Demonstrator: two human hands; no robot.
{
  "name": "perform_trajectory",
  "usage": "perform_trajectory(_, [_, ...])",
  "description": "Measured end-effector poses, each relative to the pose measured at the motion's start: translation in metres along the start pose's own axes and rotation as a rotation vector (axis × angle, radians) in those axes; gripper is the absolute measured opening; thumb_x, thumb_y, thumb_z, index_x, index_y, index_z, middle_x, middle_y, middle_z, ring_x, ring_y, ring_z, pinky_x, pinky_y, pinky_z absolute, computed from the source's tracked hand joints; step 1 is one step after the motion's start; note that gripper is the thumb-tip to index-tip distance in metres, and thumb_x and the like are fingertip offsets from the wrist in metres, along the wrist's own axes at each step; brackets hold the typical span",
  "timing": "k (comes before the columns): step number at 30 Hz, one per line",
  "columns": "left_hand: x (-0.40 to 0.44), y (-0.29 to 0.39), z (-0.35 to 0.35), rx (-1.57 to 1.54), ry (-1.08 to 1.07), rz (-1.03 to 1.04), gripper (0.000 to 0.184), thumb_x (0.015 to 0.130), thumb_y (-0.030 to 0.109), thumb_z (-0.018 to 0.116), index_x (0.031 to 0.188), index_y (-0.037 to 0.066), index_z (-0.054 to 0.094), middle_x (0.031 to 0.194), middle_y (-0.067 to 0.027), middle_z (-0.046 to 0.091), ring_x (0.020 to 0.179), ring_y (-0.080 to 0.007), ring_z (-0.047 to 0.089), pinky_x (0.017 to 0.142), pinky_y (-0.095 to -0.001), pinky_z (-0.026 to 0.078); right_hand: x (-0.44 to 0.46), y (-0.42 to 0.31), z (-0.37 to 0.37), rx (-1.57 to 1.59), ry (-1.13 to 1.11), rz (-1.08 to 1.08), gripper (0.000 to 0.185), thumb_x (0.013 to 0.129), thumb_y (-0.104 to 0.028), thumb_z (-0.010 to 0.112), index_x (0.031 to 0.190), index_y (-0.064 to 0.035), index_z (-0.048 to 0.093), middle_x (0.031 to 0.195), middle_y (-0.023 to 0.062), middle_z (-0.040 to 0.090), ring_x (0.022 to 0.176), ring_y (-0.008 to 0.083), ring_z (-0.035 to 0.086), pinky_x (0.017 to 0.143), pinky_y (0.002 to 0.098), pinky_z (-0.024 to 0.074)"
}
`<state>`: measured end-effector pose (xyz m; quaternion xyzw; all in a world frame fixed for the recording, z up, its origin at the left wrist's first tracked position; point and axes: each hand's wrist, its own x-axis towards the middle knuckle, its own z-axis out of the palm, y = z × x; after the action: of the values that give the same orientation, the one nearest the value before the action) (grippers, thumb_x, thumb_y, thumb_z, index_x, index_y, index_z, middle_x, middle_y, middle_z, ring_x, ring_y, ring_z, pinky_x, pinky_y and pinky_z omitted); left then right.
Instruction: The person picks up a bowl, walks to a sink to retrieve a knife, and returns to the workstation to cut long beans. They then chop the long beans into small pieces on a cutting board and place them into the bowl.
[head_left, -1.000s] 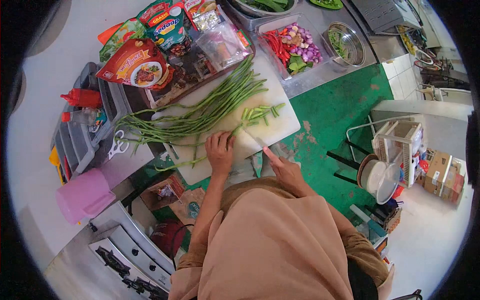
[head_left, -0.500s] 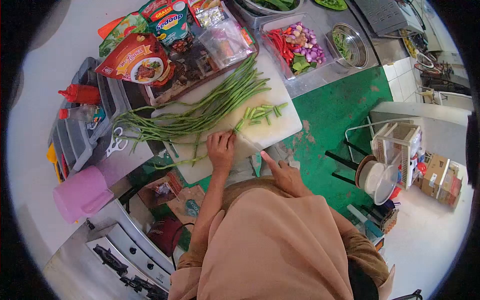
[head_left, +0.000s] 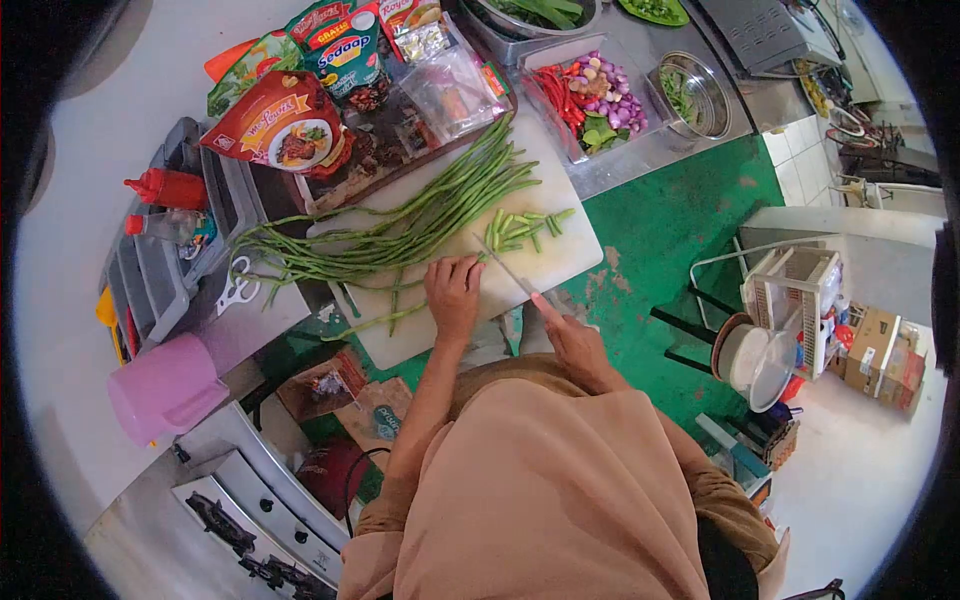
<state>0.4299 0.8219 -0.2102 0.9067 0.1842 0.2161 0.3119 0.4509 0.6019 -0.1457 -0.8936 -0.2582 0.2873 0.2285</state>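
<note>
A white cutting board (head_left: pixel 565 262) carries a heap of long beans (head_left: pixel 400 235), their ends trailing off its left side. Cut bean pieces (head_left: pixel 520 228) lie on the right part of the board. My left hand (head_left: pixel 455 290) is closed at the board's near edge, its fingertips pressed on bean ends beside the blade. In my right hand (head_left: pixel 572 345) is a knife (head_left: pixel 513 275), gripped by its handle. The blade slants up and left over the board, its tip beside the cut pieces and just right of my left fingertips.
Behind the board stand seasoning packets (head_left: pixel 290 130) on a dark tray. A clear container (head_left: pixel 590 95) of chilies and shallots and a steel bowl (head_left: pixel 692 95) sit at the back right. White scissors (head_left: pixel 238 285) and a pink jug (head_left: pixel 165 388) are on the left.
The knife blade has swung up and leftward, with its tip now farther onto the board near the cut pieces. My left hand has shifted slightly right.
</note>
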Motion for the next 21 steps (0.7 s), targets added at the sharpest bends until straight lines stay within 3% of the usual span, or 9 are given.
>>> perform_trajectory(4, [0.0,-0.002,0.003,0.062,-0.015,-0.019,0.03,0.076,0.021,0.075,0.103,0.011,0.066,0.09,-0.0049,0.059,0.094,-0.0271,0.054,0.087,-0.0418,0.043,-0.004,0.002,0.002,-0.008,0.012,-0.04,0.062,0.096,-0.018,0.048,0.15,-0.0344,0.023,0.082,0.0187,0.06,0.069,0.0414,0.061,0.062,0.0512,0.0486])
perform_trajectory(6, [0.001,0.0,-0.002,-0.015,-0.09,-0.131,0.039,0.077,0.022,0.074,0.112,0.011,0.062,0.096,-0.006,0.059,0.098,-0.0288,0.053,0.089,-0.0437,0.042,-0.004,0.001,0.002,-0.01,-0.003,-0.027,0.062,0.096,-0.018,0.047,0.15,-0.0347,0.023,0.081,0.0184,0.059,0.068,0.0413,0.061,0.062,0.0512,0.0488])
perform_trajectory(9, [-0.001,0.001,-0.017,0.113,-0.072,-0.047,0.042,0.078,0.02,0.073,0.117,0.01,0.058,0.101,-0.008,0.058,0.102,-0.0302,0.052,0.089,-0.0447,0.042,-0.003,0.0,-0.001,-0.008,-0.007,-0.03,0.062,0.096,-0.018,0.047,0.15,-0.0354,0.023,0.08,0.018,0.059,0.066,0.0409,0.061,0.06,0.0512,0.049])
perform_trajectory(18, [-0.015,-0.02,-0.023,0.041,-0.017,0.013,0.019,0.078,0.012,0.07,0.096,0.008,0.065,0.098,-0.0083,0.057,0.093,-0.0292,0.052,0.086,-0.0428,0.042,-0.005,-0.011,-0.001,-0.056,-0.044,-0.045,0.063,0.095,-0.02,0.048,0.15,-0.0372,0.022,0.079,0.0182,0.058,0.064,0.0417,0.061,0.057,0.0527,0.0493])
perform_trajectory(21, [-0.015,-0.019,-0.024,0.03,-0.015,0.0,0.02,0.077,0.009,0.071,0.096,0.008,0.065,0.096,-0.0077,0.057,0.093,-0.029,0.053,0.084,-0.0424,0.042,-0.005,-0.01,0.004,-0.062,-0.072,-0.057,0.064,0.095,-0.019,0.049,0.15,-0.038,0.02,0.081,0.0179,0.059,0.066,0.0423,0.062,0.057,0.0534,0.0496])
